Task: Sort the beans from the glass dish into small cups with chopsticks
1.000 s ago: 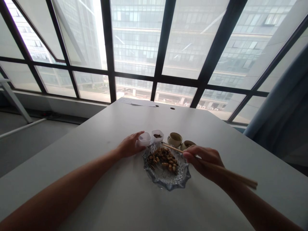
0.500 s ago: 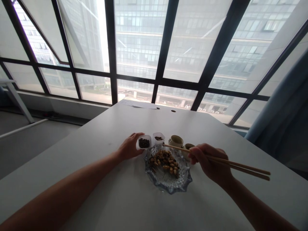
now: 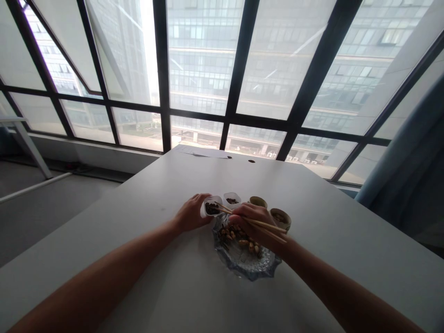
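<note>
My left hand (image 3: 193, 213) is wrapped round a small white plastic cup (image 3: 204, 211) of dark round beans (image 3: 211, 208), which tilts toward me. In my right hand (image 3: 255, 217) is a pair of wooden chopsticks (image 3: 265, 226), their tips at the mouth of that cup. Whether the tips pinch anything is too small to tell. Under my right hand sits a scalloped glass dish (image 3: 239, 267) with a mix of nuts and dark bits (image 3: 231, 234), partly hidden by the hand. Another white cup (image 3: 232, 196) with brown pieces stands just right of the held one.
Two small tan cups stand beyond my right hand: one (image 3: 258, 200) partly hidden, the other (image 3: 280, 218) holding pale pieces. Paper (image 3: 208, 154) lies at the white table's (image 3: 166, 286) far end. Windows rise behind, and a blue curtain (image 3: 395, 157) hangs at right.
My right hand has moved left across the dish, bringing the chopstick tips from near the second white cup to the held cup. The right tan cup is now uncovered.
</note>
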Motion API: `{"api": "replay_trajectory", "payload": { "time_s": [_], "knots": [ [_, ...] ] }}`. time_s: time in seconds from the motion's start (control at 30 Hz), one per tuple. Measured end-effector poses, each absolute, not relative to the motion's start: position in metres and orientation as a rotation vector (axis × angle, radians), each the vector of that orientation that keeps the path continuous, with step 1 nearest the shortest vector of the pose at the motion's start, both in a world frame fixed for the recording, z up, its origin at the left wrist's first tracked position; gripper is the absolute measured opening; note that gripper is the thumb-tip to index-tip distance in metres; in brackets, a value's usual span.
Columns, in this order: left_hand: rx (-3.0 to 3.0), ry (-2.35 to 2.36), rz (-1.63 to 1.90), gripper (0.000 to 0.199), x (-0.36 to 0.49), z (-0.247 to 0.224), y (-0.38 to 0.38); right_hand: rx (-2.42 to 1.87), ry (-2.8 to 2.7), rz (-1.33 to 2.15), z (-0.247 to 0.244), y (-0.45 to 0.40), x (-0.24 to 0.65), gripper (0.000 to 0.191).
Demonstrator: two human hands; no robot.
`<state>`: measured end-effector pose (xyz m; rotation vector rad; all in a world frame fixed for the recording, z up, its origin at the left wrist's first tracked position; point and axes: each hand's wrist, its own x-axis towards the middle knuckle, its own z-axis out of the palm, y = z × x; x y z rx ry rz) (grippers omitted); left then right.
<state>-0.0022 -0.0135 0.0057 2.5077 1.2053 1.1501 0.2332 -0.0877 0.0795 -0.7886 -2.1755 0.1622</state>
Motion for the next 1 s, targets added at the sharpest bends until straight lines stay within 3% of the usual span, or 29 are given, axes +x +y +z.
{"api": "replay_trajectory", "payload": {
  "time_s": [0.17, 0.4, 0.63, 1.0],
  "knots": [
    [2.501, 1.201, 1.142, 0.061, -0.002, 0.007, -0.013, -0.931, -1.944, 0.301, 0.087, -0.099, 0.247, 0.032],
    [2.503, 1.218, 1.100, 0.064, -0.003, 0.007, -0.013, -1.031, -1.926, 0.902, 0.088, -0.137, 0.268, 0.041],
    [2.477, 1.220, 1.122, 0.065, -0.004, 0.005, -0.012, -1.064, -1.936, 0.577, 0.073, -0.124, 0.286, 0.037],
    [2.463, 1.202, 1.131, 0.065, -0.006, 0.000, -0.006, -1.163, -1.818, 0.683, 0.072, -0.129, 0.285, 0.043]
  ]
}}
